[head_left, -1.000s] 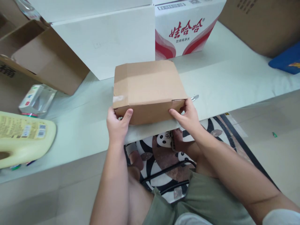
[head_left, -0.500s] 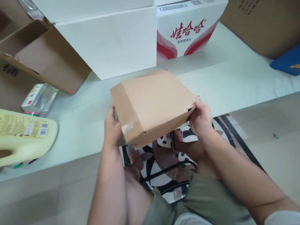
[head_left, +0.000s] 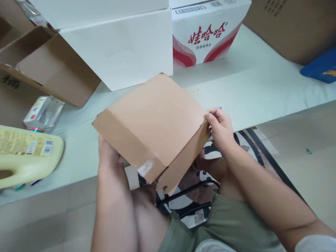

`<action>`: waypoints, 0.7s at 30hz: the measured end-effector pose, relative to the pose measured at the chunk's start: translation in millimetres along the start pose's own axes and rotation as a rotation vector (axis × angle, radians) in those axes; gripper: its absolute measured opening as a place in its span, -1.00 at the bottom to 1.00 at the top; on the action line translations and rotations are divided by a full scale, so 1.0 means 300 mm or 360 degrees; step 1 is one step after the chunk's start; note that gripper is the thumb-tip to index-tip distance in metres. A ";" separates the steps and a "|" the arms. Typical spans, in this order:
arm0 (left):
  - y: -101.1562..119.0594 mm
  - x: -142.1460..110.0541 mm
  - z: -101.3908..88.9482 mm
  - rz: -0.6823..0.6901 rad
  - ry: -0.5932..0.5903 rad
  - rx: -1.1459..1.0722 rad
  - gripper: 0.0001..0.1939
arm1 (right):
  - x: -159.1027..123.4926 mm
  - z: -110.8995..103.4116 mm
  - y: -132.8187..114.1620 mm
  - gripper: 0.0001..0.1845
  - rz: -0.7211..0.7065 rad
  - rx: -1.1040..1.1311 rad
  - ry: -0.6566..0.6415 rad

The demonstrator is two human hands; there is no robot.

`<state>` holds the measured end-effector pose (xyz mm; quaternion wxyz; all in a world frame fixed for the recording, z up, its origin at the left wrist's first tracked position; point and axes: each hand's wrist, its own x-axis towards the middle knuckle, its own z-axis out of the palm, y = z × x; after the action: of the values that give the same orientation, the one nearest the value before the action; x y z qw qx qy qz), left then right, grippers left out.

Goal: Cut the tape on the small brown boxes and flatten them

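A flat brown cardboard box [head_left: 154,115] is held up over the front edge of the pale green table, turned at an angle. My left hand [head_left: 109,150] grips it from below at the left side, its fingers mostly hidden behind the box. At the right corner, my right hand [head_left: 219,126] pinches the box edge between thumb and fingers. A side flap [head_left: 183,159] along the near edge hangs partly loose, with a gap under the top panel. A scrap of clear tape shows on the near-left side.
Behind stand a white box [head_left: 120,52] and a white-and-red water carton [head_left: 210,42]. Left are an open brown carton [head_left: 63,66], a clear bottle [head_left: 44,112] and a yellow jug [head_left: 28,154]. A blue object [head_left: 320,68] sits at the right on the table [head_left: 262,91].
The box has turned and its left end has come nearer and lower, along with my left hand. The near side flap has come away from the top panel. My right hand has shifted slightly left.
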<state>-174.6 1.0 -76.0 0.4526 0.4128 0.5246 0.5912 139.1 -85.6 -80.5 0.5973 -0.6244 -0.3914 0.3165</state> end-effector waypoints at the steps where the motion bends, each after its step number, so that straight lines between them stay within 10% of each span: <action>1: 0.008 -0.003 0.002 -0.0083 -0.0033 -0.0101 -0.60 | 0.000 -0.001 -0.004 -0.80 0.0002 -0.0078 -0.0013; 6: -0.007 0.027 -0.026 -0.0047 -0.0279 -0.0084 -0.55 | 0.003 -0.004 -0.006 -0.77 -0.0067 -0.0213 -0.0090; 12: 0.036 0.007 0.025 -0.0220 0.0068 -0.0500 -0.68 | 0.008 0.016 0.032 -0.40 0.0279 0.0161 -0.0257; 21: 0.033 -0.015 0.047 -0.0407 0.0172 -0.0869 -0.88 | -0.016 0.046 0.015 -0.35 0.0332 0.0610 -0.0298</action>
<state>-161.0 -0.2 -64.8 0.5890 0.1744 0.4175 0.6696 125.3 -82.9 -86.5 0.6300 -0.5046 -0.3112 0.5016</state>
